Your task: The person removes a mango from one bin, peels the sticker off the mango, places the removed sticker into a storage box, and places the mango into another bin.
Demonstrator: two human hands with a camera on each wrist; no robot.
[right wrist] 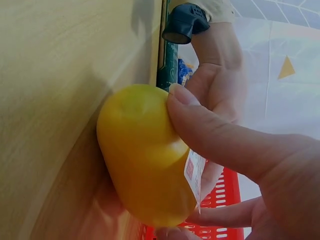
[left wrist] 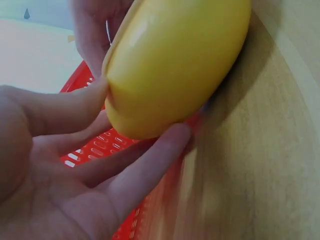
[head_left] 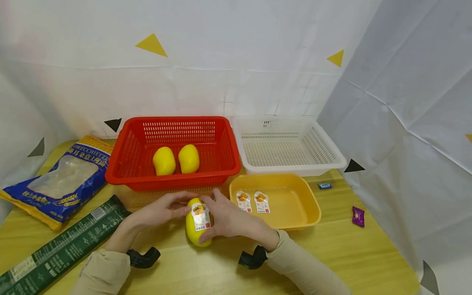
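A yellow mango (head_left: 192, 235) lies on the wooden table in front of the red basket, a white label (head_left: 200, 219) with a fruit picture on its upper side. My right hand (head_left: 234, 219) grips its right side, thumb near the close end and fingers toward the far end. From the left, my left hand (head_left: 162, 211) holds the mango's far end between thumb and fingers. The left wrist view shows that thumb (left wrist: 75, 107) right at the label's edge. In the right wrist view a corner of the label (right wrist: 194, 172) stands out from the skin.
Two more mangoes (head_left: 164, 161) lie in the red basket (head_left: 173, 180). Beside it stands a white basket (head_left: 291, 168). A yellow tray (head_left: 295, 205) holds two labels (head_left: 262, 202). Pasta bags, one blue (head_left: 82, 180), one green (head_left: 70, 241), lie left; small blue (head_left: 325, 186) and purple (head_left: 358, 216) packets lie right.
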